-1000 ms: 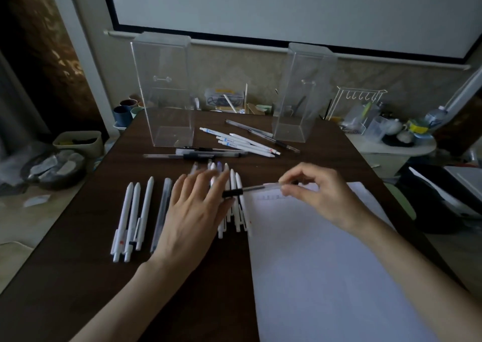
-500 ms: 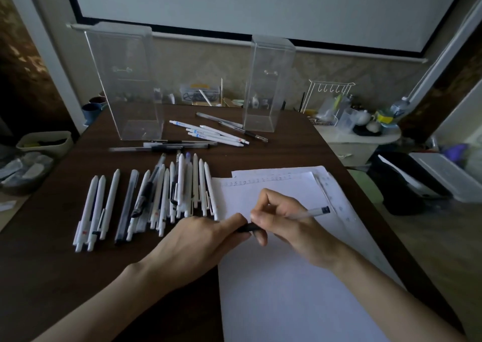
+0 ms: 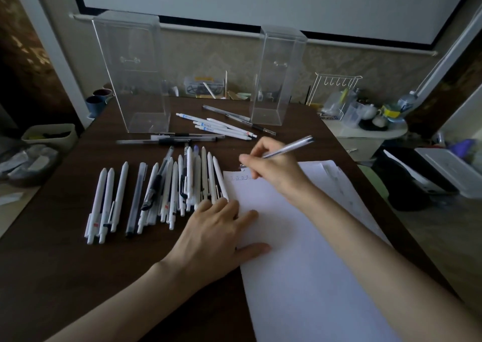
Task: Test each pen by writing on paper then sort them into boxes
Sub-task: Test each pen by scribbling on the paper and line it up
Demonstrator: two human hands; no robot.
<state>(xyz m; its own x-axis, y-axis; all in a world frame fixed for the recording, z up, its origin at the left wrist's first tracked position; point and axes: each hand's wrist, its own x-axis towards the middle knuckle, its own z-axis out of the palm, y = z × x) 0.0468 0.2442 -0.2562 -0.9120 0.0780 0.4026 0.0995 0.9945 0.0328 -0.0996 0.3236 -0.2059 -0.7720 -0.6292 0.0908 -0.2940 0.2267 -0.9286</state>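
Observation:
My right hand (image 3: pixel 271 164) grips a clear pen (image 3: pixel 289 147) in a writing hold at the top left corner of the white paper (image 3: pixel 307 258), where a short row of marks shows. The pen's tip is hidden behind my fingers. My left hand (image 3: pixel 219 234) rests flat on the paper's left edge, its fingertips beside a row of several white and dark pens (image 3: pixel 167 190). Two tall clear boxes stand at the back of the brown table (image 3: pixel 52 263): a wide box (image 3: pixel 135 75) on the left and a narrow box (image 3: pixel 276 78) on the right.
Between the boxes lie several more pens (image 3: pixel 221 127), and dark pens (image 3: pixel 169 139) lie crosswise in front of the wide box. Cups (image 3: pixel 96 101) stand at the back left. A side shelf with a wire rack (image 3: pixel 336 91) and clutter stands right of the table.
The left hand let go of the pen's dark end and now lies flat on the paper. The right hand moved with the pen up to the paper's top left corner.

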